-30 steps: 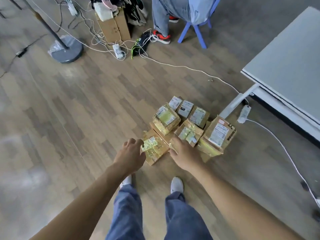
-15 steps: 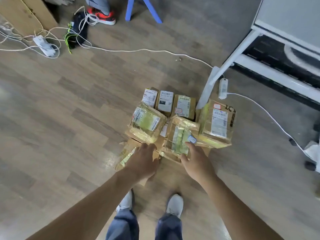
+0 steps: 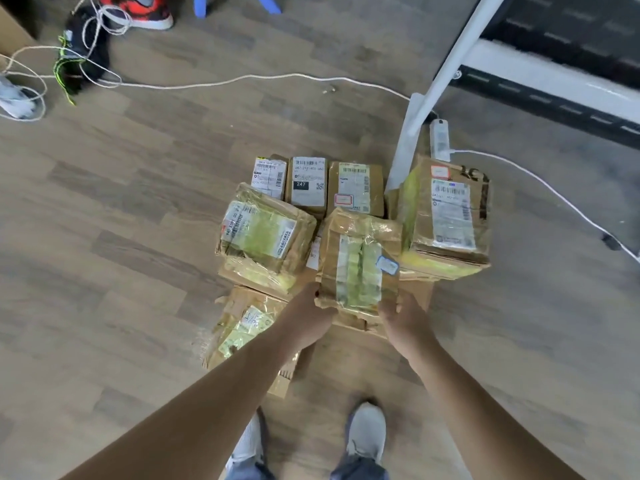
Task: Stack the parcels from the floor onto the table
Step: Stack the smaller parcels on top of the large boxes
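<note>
Several taped cardboard parcels lie clustered on the wooden floor. My left hand [image 3: 308, 317] and my right hand [image 3: 403, 318] grip the near corners of the middle parcel [image 3: 360, 261], a brown box with a green-tinted label and a blue sticker. To its left sits a taped parcel [image 3: 263, 233]; a larger box [image 3: 450, 216] stands to its right. Three small labelled boxes [image 3: 308, 183] line up behind. A flat parcel [image 3: 246, 327] lies partly under my left forearm. Only the table's white leg [image 3: 446, 64] and lower rail show at the upper right.
A white power strip [image 3: 440, 140] and its cable [image 3: 547, 185] lie beside the table leg. Another white cable [image 3: 221, 83] crosses the floor behind the parcels. A person's red shoe [image 3: 142, 10] and blue stool legs [image 3: 266, 3] are at the top. My shoes [image 3: 367, 434] stand just behind the parcels.
I have bent closer to the parcels. My left hand left the flat front parcel and moved right to the middle parcel; my right hand slid down to its near right corner. Both now grip it.
</note>
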Demonstrator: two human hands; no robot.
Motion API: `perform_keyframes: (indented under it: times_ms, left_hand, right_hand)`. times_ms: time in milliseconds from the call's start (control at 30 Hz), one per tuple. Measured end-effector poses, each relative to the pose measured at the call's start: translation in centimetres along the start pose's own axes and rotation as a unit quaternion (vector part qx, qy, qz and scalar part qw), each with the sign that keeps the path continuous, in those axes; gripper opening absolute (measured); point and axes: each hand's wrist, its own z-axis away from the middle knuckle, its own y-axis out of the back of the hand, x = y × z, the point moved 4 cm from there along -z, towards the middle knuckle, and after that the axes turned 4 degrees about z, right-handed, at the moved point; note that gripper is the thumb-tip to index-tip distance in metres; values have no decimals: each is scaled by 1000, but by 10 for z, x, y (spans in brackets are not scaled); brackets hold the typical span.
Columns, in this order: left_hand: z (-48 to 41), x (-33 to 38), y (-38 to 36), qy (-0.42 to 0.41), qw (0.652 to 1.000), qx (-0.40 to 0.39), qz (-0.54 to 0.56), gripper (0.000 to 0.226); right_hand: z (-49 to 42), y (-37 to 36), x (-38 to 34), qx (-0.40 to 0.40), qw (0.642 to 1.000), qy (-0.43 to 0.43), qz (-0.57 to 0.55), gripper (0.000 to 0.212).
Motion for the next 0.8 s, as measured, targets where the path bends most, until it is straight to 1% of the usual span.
perform_keyframes:
  times_ms: [100, 167, 233, 333, 400, 500, 567, 633, 733, 800]
  left_hand:
    - [7, 4, -1, -11, 999, 40, 28, 29]
    - [18, 9, -1, -2, 997, 50, 50, 19]
    - [42, 18, -4, 18, 997, 41, 58, 20]
    - [91, 40, -5, 41, 997, 31, 64, 25]
    - [128, 67, -5, 52, 995, 5, 83, 21]
    - [183, 118, -4, 70, 991, -38, 105, 19]
    - [216, 157, -9, 49, 992, -50, 108, 18]
    - [246, 194, -19, 25, 994, -55, 87, 20]
    - [276, 244, -39, -17, 997, -62, 33, 20]
    - [286, 279, -47, -56, 997, -46, -5, 27]
  right_hand:
    - [5, 8, -1, 37, 998, 12, -53, 27]
    - [17, 20, -3, 19, 995, 5, -101, 21]
    - [37, 37, -4, -1, 992, -4, -126, 18]
    - [80, 74, -14, -8, 986, -12, -165, 17]
    - [114, 110, -24, 6, 982, -4, -189, 19]
    - [166, 173, -39, 53, 977, 4, -208, 22]
    - [198, 219, -48, 93, 974, 13, -207, 22]
    - [227, 264, -54, 129, 968, 15, -215, 21]
    - [255, 331, -61, 183, 963, 53, -193, 11]
    - [266, 376, -64, 199, 961, 84, -171, 13]
